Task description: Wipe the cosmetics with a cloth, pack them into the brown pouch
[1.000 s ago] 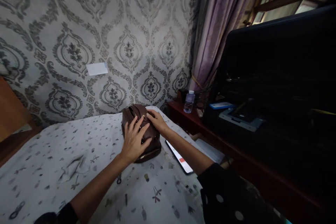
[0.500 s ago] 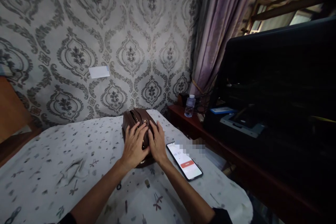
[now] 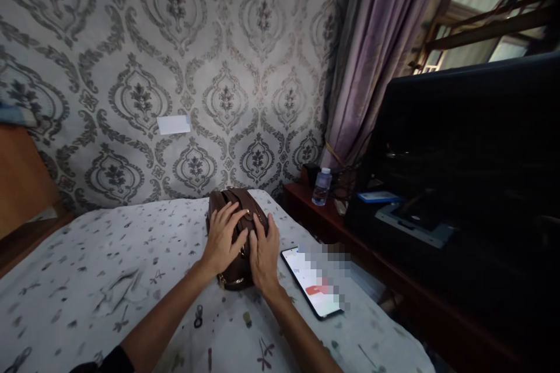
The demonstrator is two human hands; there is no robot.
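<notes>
A brown leather-like bag (image 3: 238,271) with gold-coloured zips and fittings lies on the bed sheet. Across its left side rests my left hand (image 3: 224,238), fingers spread and thumb pointing right. My right hand (image 3: 265,250) lies along the bag's right side with its fingers stretched forward. Between the two hands a strip of the bag's top shows, with a gold fitting near my left index fingertip. To the right of the bag a phone (image 3: 310,288) lies face up with its screen lit, part of it blurred by blocks.
The white patterned sheet (image 3: 161,256) carries a crumpled pale tissue or cloth (image 3: 120,291) at left. A water bottle (image 3: 321,187) stands on the dark red ledge (image 3: 297,193), beside a large dark screen (image 3: 459,145). Patterned wallpaper (image 3: 227,99) rises behind.
The camera view has shifted a little, so everything sits slightly lower and further right. My hands have drawn slightly apart on the bag, uncovering more of its front end.
</notes>
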